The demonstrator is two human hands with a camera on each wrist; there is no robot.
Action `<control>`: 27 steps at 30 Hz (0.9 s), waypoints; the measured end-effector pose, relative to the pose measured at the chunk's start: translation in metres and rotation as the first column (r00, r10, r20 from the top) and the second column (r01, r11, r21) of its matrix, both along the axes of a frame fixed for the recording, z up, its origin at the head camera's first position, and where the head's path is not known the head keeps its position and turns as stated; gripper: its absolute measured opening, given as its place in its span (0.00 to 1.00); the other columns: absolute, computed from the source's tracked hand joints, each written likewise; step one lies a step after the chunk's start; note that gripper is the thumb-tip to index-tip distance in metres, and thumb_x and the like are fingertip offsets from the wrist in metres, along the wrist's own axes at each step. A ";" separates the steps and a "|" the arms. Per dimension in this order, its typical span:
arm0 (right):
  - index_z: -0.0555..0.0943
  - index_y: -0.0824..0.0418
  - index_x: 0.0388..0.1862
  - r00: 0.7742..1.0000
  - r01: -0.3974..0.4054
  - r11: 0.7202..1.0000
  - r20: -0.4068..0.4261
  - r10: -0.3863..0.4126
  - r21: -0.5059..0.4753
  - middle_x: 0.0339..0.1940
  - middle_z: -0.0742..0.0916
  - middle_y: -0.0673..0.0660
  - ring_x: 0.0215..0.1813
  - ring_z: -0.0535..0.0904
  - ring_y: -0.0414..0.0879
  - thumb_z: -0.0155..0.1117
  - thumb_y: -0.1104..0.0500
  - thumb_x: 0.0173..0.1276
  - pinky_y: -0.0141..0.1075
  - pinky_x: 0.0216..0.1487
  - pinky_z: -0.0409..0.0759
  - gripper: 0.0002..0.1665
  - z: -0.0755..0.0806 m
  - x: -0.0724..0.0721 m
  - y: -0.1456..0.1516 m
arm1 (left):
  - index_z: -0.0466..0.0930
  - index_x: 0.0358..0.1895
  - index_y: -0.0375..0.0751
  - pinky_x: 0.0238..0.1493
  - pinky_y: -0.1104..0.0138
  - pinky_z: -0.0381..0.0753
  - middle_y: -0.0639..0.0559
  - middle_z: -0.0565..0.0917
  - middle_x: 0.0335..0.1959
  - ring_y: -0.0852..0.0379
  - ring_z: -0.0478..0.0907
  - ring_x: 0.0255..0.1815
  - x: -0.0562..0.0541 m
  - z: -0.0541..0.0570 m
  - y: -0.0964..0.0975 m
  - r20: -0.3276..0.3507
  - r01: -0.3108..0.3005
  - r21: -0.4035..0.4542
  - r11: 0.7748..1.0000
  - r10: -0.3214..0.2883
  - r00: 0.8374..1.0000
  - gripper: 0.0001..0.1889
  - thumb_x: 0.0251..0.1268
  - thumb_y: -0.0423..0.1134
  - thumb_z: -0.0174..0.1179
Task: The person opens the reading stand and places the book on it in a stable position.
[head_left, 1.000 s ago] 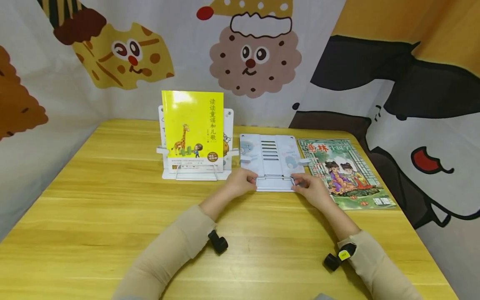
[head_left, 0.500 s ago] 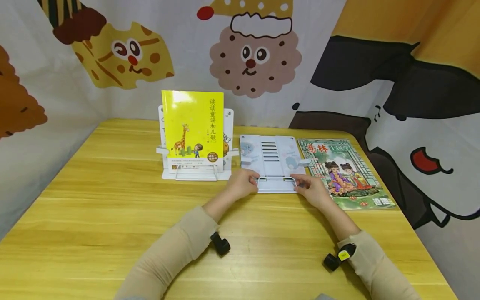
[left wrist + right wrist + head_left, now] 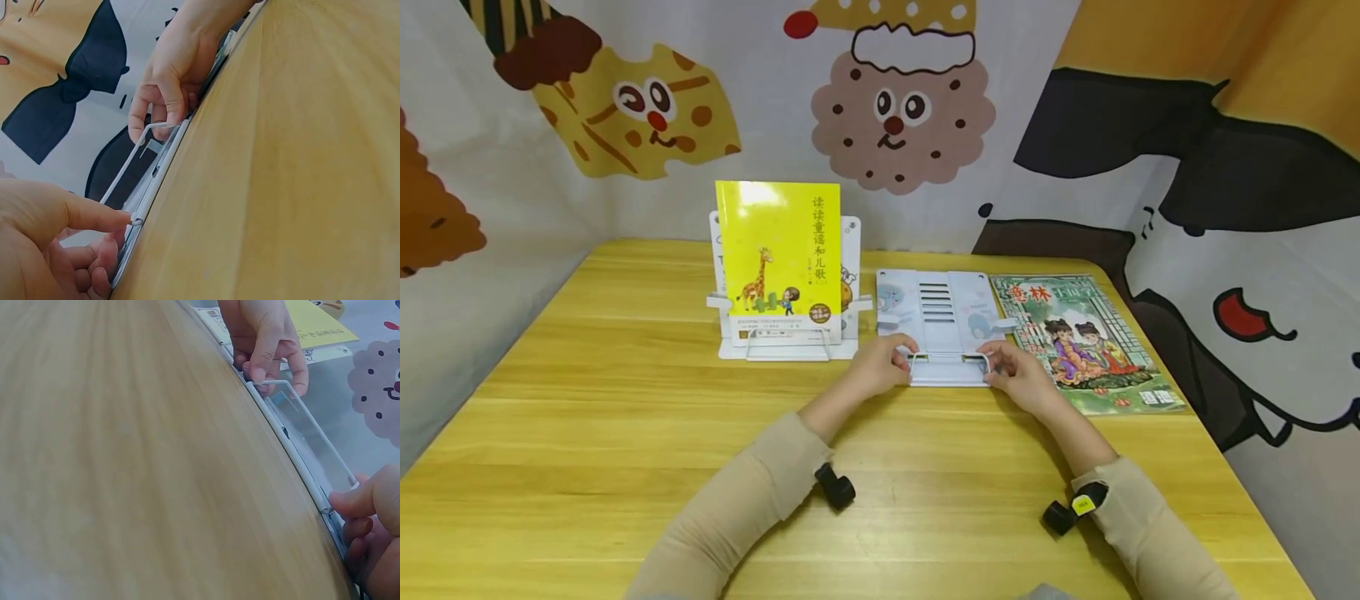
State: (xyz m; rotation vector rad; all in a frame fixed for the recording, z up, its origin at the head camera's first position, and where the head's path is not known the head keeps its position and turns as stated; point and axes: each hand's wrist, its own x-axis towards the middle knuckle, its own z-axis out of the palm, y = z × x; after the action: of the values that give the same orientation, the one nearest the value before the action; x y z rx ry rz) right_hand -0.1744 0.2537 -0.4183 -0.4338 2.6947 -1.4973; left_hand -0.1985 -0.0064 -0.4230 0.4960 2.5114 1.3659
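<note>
A pale book stand [image 3: 938, 337] with slots down its middle lies flat on the table. Its white wire bracket [image 3: 124, 167] rises from the near edge in both wrist views. My left hand [image 3: 880, 367] pinches the bracket's left end between thumb and fingers. At the opposite end, my right hand [image 3: 1021, 380] grips the wire the same way, its thumb [image 3: 353, 503] at the stand's edge. Some fingertips are hidden behind the wire and the stand.
Left of the hands, a yellow book [image 3: 778, 250] stands upright on a white book stand [image 3: 850, 250]. A green magazine [image 3: 1086, 342] lies flat to the right, close to the right hand. Behind the wooden table [image 3: 625, 400] hangs a printed curtain [image 3: 917, 208].
Both hands stay at the ends of the wire bracket, which has tilted slightly. The head view has shifted a little, so the scene sits farther left.
</note>
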 end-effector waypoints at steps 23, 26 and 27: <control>0.80 0.66 0.55 0.935 0.305 0.952 -0.179 -0.306 -0.032 0.56 0.81 0.60 0.48 0.75 0.50 0.63 0.62 0.67 0.32 0.38 0.73 0.18 0.006 -0.051 0.018 | 0.74 0.62 0.37 0.67 0.53 0.60 0.38 0.71 0.64 0.42 0.60 0.69 -0.015 0.004 0.009 -0.160 -0.195 0.232 0.953 0.235 0.959 0.25 0.59 0.31 0.65; 0.77 0.66 0.59 0.946 0.293 0.956 -0.138 -0.293 -0.024 0.61 0.77 0.62 0.57 0.72 0.56 0.61 0.62 0.69 0.42 0.49 0.73 0.21 0.004 -0.062 0.019 | 0.69 0.67 0.37 0.67 0.50 0.57 0.36 0.62 0.69 0.40 0.55 0.71 -0.018 0.002 0.012 -0.158 -0.212 0.223 0.952 0.250 0.955 0.30 0.60 0.33 0.64; 0.76 0.66 0.61 0.951 0.284 0.958 -0.121 -0.285 -0.026 0.62 0.76 0.62 0.58 0.72 0.58 0.61 0.63 0.69 0.45 0.52 0.73 0.22 0.004 -0.066 0.019 | 0.68 0.68 0.37 0.67 0.50 0.57 0.36 0.61 0.70 0.40 0.54 0.71 -0.018 0.001 0.012 -0.152 -0.217 0.222 0.951 0.254 0.955 0.31 0.60 0.33 0.64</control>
State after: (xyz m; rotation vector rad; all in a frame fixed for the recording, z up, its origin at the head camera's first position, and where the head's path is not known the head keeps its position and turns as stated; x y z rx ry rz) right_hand -0.2400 0.2729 -0.4148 -0.1445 2.9548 -1.5955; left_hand -0.2169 0.0060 -0.4218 0.3796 2.6586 1.7531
